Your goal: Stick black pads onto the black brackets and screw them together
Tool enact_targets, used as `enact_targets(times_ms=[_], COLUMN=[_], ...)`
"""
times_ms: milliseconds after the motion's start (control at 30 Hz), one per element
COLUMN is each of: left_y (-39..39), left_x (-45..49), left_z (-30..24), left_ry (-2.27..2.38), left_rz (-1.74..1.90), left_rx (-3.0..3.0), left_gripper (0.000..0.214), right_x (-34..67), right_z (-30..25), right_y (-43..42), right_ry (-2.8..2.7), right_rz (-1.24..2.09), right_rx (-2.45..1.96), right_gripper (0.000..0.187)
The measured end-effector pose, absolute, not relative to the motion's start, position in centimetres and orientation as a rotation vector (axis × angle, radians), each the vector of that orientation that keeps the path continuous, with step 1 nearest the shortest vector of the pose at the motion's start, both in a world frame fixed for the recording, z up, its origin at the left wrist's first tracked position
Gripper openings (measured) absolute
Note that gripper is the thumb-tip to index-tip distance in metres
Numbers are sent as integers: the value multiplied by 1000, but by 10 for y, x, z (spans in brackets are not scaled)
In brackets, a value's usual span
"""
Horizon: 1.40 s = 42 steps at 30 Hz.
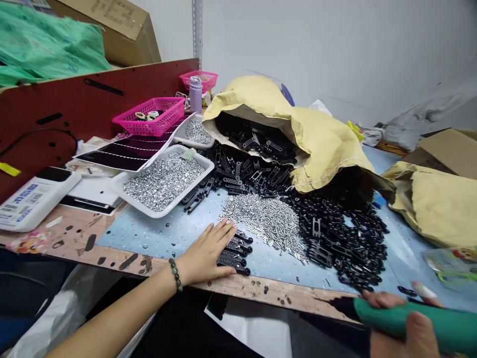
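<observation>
My left hand (206,248) lies flat on the blue mat (156,233) with its fingers spread, holding nothing. Its fingertips reach a heap of silver screws (266,228), and its thumb side lies next to a short row of black perforated bars (233,258). At the lower right, my right hand (406,323) grips a green cylindrical tool handle (410,318). The handle's dark front end (343,306) points left, just off the mat's near edge. A large mound of black plastic parts (339,238) lies ahead of it, spilling from a yellow paper sack (298,134).
A white tray of small silver parts (197,184) stands left of the heap, with a smaller tray (194,132) behind it. Also there are a pink basket (149,117), a white scale-like device (37,199), a second yellow sack (436,204), cardboard boxes and a red-brown board.
</observation>
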<state>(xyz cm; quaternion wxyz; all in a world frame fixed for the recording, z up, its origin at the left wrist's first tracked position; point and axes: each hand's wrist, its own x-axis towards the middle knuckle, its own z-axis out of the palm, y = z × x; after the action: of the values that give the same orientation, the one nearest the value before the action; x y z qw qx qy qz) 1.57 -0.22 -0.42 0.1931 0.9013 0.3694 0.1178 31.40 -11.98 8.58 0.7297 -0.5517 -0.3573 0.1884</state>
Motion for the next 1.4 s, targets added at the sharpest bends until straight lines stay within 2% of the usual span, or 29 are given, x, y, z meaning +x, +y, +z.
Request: enact_targets(times_ms=[67,133,400,1133,1400], left_y=[-2,-3,-4,-3,0], left_x=[16,16,15,20,25], left_z=[-5,-6,-10,-5,4], left_ry=[1035,1048,1029,1032,1035], left_rz=[315,321,415,503,409], left_rx=[2532,2520,2466,2394,2476], left_gripper=[90,88,86,78,77], right_x=[294,267,193,192,197], right_z=[86,89,90,63,84], right_y=[-95,-67,3,9,-3], right_ry=[-765,-843,-1071,-1232,-1250], right_rz=[544,661,714,841,776], right_rx=[-1113,-1024,-799,-925,-774], right_gripper=[44,33,12,13,12])
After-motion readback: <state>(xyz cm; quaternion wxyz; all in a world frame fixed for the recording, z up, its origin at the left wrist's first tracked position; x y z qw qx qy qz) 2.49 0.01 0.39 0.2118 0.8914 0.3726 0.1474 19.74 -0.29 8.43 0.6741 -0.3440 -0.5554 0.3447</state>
